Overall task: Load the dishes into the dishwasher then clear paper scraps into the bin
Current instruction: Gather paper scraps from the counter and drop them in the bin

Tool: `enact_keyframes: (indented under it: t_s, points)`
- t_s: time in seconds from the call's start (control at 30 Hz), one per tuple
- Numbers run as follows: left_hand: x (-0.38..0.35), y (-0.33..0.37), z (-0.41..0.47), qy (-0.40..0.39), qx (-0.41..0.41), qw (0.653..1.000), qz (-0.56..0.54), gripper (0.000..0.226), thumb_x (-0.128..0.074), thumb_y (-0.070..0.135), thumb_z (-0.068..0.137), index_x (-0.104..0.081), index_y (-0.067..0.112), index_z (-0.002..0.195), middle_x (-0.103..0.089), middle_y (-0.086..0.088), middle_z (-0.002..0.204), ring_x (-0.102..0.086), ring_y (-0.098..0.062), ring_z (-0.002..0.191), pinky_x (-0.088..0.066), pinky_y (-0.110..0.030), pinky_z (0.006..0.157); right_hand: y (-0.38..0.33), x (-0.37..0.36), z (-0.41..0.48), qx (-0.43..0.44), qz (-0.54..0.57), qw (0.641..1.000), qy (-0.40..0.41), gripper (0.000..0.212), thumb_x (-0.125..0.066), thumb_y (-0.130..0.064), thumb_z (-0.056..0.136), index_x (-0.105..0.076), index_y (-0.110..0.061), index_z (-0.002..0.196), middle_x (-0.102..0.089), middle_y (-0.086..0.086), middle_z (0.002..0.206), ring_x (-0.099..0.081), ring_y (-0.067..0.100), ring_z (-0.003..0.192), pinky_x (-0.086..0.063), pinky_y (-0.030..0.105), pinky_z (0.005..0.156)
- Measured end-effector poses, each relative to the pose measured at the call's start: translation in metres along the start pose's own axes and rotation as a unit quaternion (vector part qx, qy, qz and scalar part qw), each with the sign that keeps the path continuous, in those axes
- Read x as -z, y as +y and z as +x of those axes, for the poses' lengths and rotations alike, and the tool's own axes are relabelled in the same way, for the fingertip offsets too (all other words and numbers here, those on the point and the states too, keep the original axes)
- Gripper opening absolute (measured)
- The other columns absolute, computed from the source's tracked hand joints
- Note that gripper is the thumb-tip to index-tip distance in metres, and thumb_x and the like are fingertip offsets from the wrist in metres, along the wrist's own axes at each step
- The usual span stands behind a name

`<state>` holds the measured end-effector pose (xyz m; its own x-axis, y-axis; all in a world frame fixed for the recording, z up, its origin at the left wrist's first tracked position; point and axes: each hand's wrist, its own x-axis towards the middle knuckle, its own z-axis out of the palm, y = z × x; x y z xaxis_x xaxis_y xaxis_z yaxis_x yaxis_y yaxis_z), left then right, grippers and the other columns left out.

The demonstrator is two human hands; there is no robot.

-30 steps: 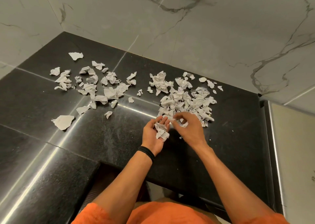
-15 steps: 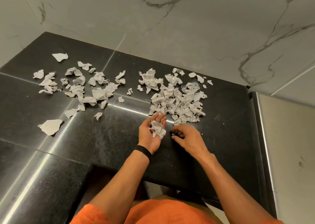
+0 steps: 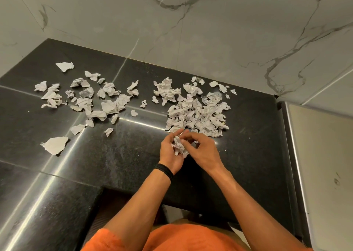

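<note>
Lying on the left side of the shiny black stone counter (image 3: 124,155) is a big flat piece of torn white paper (image 3: 55,145), close to the front edge. Behind it, many loose white paper scraps (image 3: 86,96) are spread out, some crumpled, some flat. More to the middle and right sits a thick pile of small white scraps (image 3: 198,113), packed close together. Just in front of that pile, the left hand (image 3: 169,153) is held palm up, its fingers curled round a little bunch of crumpled white scraps (image 3: 179,146). A thin black band (image 3: 164,170) goes round that wrist. The right hand (image 3: 204,149) is right beside it, fingers bent in and pinching at the same bunch. Both arms come from an orange shirt (image 3: 181,237) at the bottom. A white marble wall (image 3: 210,31) stands behind the counter.
</note>
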<state>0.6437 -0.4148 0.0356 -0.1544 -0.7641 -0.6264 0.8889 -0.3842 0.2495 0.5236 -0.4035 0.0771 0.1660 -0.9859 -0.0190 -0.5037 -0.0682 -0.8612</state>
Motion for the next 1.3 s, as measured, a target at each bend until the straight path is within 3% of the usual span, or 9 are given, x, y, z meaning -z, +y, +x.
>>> enact_keyframes:
  t_s: [0.17,0.33,0.47,0.77,0.9,1.0,1.1,1.2,1.3]
  points:
    - [-0.002,0.002,0.004,0.009,0.011,0.998,-0.059,0.033,-0.045,0.016,0.101,-0.063,-0.002,0.121,-0.062,-0.024,0.136,-0.058,-0.034,0.130,-0.041,-0.041,0.116,0.024,0.021,0.014,-0.064,-0.076,0.990,0.097,0.016,-0.070,-0.019,0.092,-0.075,-0.027,0.105,-0.072,-0.018,0.101,-0.063,0.000,0.090,-0.052,0.022,0.082]
    - [0.000,0.003,0.004,0.023,0.005,0.998,-0.063,0.037,-0.043,0.019,0.103,-0.061,-0.002,0.128,-0.063,-0.024,0.133,-0.061,-0.035,0.125,-0.044,-0.040,0.113,0.057,0.031,0.020,0.004,-0.318,0.948,-0.017,0.026,-0.070,-0.024,0.093,-0.073,-0.027,0.119,-0.056,-0.005,0.112,-0.050,0.016,0.107,-0.049,0.034,0.084]
    - [0.001,0.003,0.001,0.026,-0.002,0.998,-0.063,0.039,-0.041,0.021,0.105,-0.060,-0.002,0.130,-0.064,-0.024,0.131,-0.063,-0.034,0.120,-0.050,-0.040,0.104,0.061,0.027,0.021,0.046,-0.365,0.930,0.006,0.015,-0.072,-0.029,0.092,-0.076,-0.027,0.107,-0.052,-0.005,0.107,-0.048,0.017,0.100,-0.050,0.033,0.074]
    - [-0.002,0.001,0.002,0.016,-0.006,0.999,-0.040,0.037,-0.052,0.017,0.094,-0.063,-0.001,0.125,-0.068,-0.021,0.124,-0.067,-0.031,0.112,-0.044,-0.039,0.112,0.009,0.033,0.016,-0.026,-0.005,0.997,0.070,0.007,-0.077,-0.030,0.090,-0.075,-0.027,0.097,-0.071,-0.014,0.096,-0.062,0.005,0.087,-0.050,0.021,0.078]
    - [-0.005,-0.003,0.002,-0.015,0.026,0.999,-0.010,0.045,-0.052,0.026,0.093,-0.061,0.004,0.132,-0.066,-0.019,0.129,-0.067,-0.032,0.114,-0.051,-0.042,0.102,-0.013,0.022,0.014,-0.016,0.045,0.998,-0.034,0.014,-0.081,-0.026,0.088,-0.078,-0.026,0.101,-0.073,-0.014,0.095,-0.065,-0.001,0.088,-0.049,0.013,0.077]
    - [-0.002,-0.002,0.005,-0.009,0.033,0.999,-0.022,0.044,-0.044,0.027,0.101,-0.059,0.001,0.135,-0.062,-0.022,0.136,-0.061,-0.033,0.125,-0.041,-0.044,0.114,-0.005,0.021,0.017,-0.017,0.040,0.999,-0.001,0.013,-0.078,-0.025,0.089,-0.078,-0.032,0.100,-0.074,-0.016,0.098,-0.066,0.002,0.096,-0.052,0.019,0.085]
    - [-0.003,0.001,0.004,0.008,0.013,0.998,-0.060,0.036,-0.045,0.018,0.101,-0.062,-0.002,0.126,-0.065,-0.023,0.130,-0.062,-0.033,0.124,-0.041,-0.040,0.116,0.021,0.032,0.028,-0.016,-0.131,0.990,0.049,0.019,-0.071,-0.021,0.093,-0.076,-0.027,0.110,-0.070,-0.012,0.107,-0.059,0.005,0.101,-0.049,0.027,0.090]
    - [0.001,0.003,0.005,0.012,0.005,0.998,-0.058,0.037,-0.044,0.017,0.102,-0.060,-0.002,0.130,-0.064,-0.023,0.133,-0.061,-0.035,0.125,-0.043,-0.041,0.113,0.043,0.033,0.036,0.037,-0.365,0.930,-0.013,0.029,-0.069,-0.021,0.092,-0.074,-0.026,0.120,-0.061,-0.001,0.118,-0.051,0.022,0.112,-0.045,0.033,0.091]
    - [0.004,0.006,0.005,0.018,0.001,0.998,-0.058,0.038,-0.043,0.018,0.104,-0.058,-0.003,0.132,-0.062,-0.024,0.134,-0.060,-0.035,0.126,-0.046,-0.040,0.110,0.048,0.029,0.040,0.068,-0.435,0.897,-0.035,0.025,-0.069,-0.022,0.093,-0.076,-0.026,0.116,-0.058,0.001,0.121,-0.049,0.026,0.112,-0.047,0.038,0.087]
